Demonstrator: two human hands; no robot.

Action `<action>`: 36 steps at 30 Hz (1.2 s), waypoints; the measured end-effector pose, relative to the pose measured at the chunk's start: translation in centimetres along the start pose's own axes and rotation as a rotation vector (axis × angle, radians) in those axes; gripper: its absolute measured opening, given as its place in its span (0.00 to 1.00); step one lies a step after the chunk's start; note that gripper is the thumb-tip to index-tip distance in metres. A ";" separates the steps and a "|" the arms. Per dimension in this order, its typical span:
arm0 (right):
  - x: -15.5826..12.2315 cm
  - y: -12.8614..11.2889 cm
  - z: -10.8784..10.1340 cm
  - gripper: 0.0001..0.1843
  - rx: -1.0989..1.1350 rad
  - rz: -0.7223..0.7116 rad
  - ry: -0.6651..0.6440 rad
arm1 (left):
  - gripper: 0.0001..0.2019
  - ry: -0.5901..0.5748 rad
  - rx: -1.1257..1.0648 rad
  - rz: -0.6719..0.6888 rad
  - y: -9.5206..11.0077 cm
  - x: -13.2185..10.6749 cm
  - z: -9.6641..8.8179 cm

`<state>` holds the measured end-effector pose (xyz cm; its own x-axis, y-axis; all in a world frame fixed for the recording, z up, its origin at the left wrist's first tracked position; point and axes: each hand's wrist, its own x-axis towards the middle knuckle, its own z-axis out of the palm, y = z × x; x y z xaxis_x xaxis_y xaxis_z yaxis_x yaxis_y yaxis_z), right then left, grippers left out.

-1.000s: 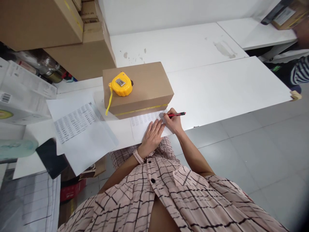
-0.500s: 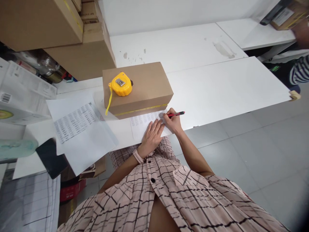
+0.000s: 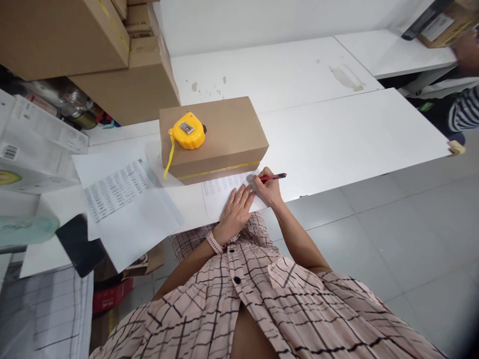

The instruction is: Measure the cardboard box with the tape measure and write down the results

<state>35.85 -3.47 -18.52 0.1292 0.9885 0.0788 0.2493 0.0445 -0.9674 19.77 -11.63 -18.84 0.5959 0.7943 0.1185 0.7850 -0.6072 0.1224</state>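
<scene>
My right hand (image 3: 268,187) is closed around a red and black pen (image 3: 275,177), its tip end down at a printed sheet (image 3: 217,192). My left hand (image 3: 237,209) lies flat on that same sheet with fingers stretched out, close beside the right one. The sheet's far edge meets the front of a brown cardboard box (image 3: 220,124), which hides whatever part may run beneath. On top of the box rests a yellow tape measure (image 3: 189,130) with a yellow strap hanging over the front. The pen tip is too small to make out.
Left of the box, printed papers (image 3: 130,219) overlap on the white table (image 3: 337,129), partly over a black phone-like or tablet-like slab (image 3: 80,244). Larger cartons (image 3: 127,85) are stacked behind. A co-worker's striped sleeve (image 3: 464,112) shows at the far right.
Hardly anything differs. Both hands, the pen, the sheet and the box keep their places, with only a very slight shift of the view.
</scene>
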 end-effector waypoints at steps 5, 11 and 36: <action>0.0 -0.4 -0.1 0.16 -0.011 -0.009 0.012 | 0.34 -0.007 0.006 -0.001 0.1 0.0 -0.1; 0.0 -0.4 0.0 0.15 -0.014 0.004 0.009 | 0.34 -0.006 0.006 -0.004 0.0 0.1 0.1; -0.1 -0.3 0.0 0.15 -0.008 0.009 0.001 | 0.34 -0.012 -0.006 -0.009 0.0 0.2 -0.2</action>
<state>35.77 -3.62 -18.28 0.1326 0.9886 0.0706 0.2560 0.0347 -0.9661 19.87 -11.53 -18.66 0.5908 0.7999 0.1055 0.7894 -0.6001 0.1293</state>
